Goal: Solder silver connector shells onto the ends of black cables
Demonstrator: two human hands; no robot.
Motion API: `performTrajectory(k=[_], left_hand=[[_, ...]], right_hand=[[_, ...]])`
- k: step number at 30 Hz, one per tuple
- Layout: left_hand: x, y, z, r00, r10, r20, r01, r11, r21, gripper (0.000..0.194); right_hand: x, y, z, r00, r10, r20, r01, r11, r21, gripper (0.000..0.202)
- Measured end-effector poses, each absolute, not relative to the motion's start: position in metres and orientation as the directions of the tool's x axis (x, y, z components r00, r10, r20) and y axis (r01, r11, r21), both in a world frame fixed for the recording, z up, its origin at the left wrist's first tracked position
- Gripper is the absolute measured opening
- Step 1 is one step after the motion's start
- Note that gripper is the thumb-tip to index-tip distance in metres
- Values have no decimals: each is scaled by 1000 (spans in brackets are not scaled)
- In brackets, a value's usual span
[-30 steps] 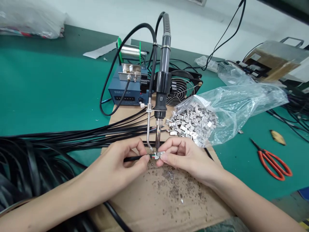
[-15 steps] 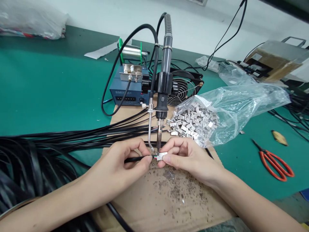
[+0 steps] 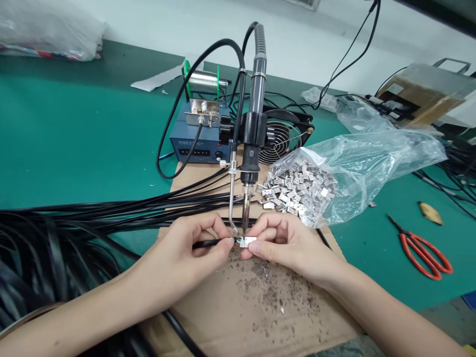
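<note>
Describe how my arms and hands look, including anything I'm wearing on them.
Your left hand and right hand are ungloved, with no rings or watch visible. Your left forearm and right forearm are bare as far as they show, with no sleeve covering them.

Two hands are holding one cable and one connector near one soldering iron. Dozens of loose connectors are lying beyond the right hand.
</note>
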State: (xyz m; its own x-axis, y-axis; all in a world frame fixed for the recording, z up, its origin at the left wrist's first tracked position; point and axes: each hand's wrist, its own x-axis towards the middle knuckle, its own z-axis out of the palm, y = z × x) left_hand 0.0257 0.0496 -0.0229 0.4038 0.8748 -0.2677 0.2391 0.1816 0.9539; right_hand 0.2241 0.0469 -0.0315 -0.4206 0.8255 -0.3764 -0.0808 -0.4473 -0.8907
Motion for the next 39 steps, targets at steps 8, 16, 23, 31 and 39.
performTrajectory(k=[8, 16, 23, 31, 39], left_hand=[[27, 50, -26, 414, 879, -235, 221, 153, 963, 14], [25, 49, -25, 439, 868, -231, 206, 153, 966, 12], [27, 47, -20, 369, 900, -233, 307, 119, 944, 13], [25, 49, -29, 411, 885, -217, 250, 119, 961, 12], [24, 49, -26, 422, 879, -221, 220, 137, 966, 13]], right_hand=[[224, 48, -31, -410, 831, -377, -61, -437, -897, 15], [226, 48, -29, -432, 823, -367, -110, -452, -885, 15], [228, 50, -33, -489, 795, -359, -144, -479, -866, 14], [224, 49, -29, -391, 831, -395, -58, -450, -891, 18], [224, 49, -30, -427, 826, -369, -118, -455, -883, 22]])
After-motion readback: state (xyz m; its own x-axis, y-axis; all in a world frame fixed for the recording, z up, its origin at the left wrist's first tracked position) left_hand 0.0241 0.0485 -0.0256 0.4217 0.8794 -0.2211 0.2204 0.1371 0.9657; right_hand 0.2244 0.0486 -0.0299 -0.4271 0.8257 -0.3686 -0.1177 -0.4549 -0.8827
